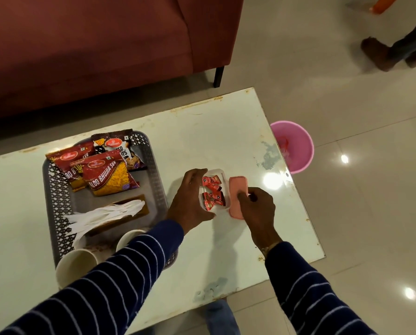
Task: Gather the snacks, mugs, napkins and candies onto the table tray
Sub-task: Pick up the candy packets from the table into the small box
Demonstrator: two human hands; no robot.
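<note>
Head view: left hand (192,197) curled round clear candy box (222,176) w/ red candies (213,192) inside, thumb at near end, fingers at far end, box on white table (238,131) just right of grey tray (151,160). Right hand (256,206) pinching pink lid (237,197), lid flat on table beside box, touching it. On tray: three Haldiram's snack packs (107,172), white napkins (105,213) on brown holder, two white mugs (76,264) at near end; pink bucket (296,146) on floor beyond table.

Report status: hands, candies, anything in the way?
Left hand grips candy box; right hand pinches pink lid. Box off the tray. Path clear.
</note>
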